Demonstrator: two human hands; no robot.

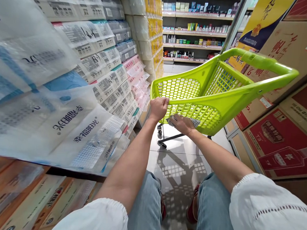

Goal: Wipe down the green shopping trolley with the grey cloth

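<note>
Currently, a bright green shopping cart [233, 103] stands on the tiled floor [219, 151] just ahead of the person, turned sideways so that its handle [282, 75] lies to the right and the low end of its basket to the left. The left hand [159, 109] has its grip closed in a fist over the basket's rim, at the near corner of that low end. Just beside it, the right hand [181, 124] has its grip bent around a crumpled striped cloth [196, 122], pressed against the outside of the perforated near wall; how tightly the fingers close, I cannot tell. Below, a black caster [162, 144] rests on the floor, beyond the person's jeans [140, 207]. Plastic-wrapped packs [96, 32], some with handwritten figures, are stacked along the left, with yellow-and-white packs [153, 27] beyond them. Red and brown cartons [275, 141] line the right, and shelves [198, 33] of small bottles and boxes cross the far end.
</note>
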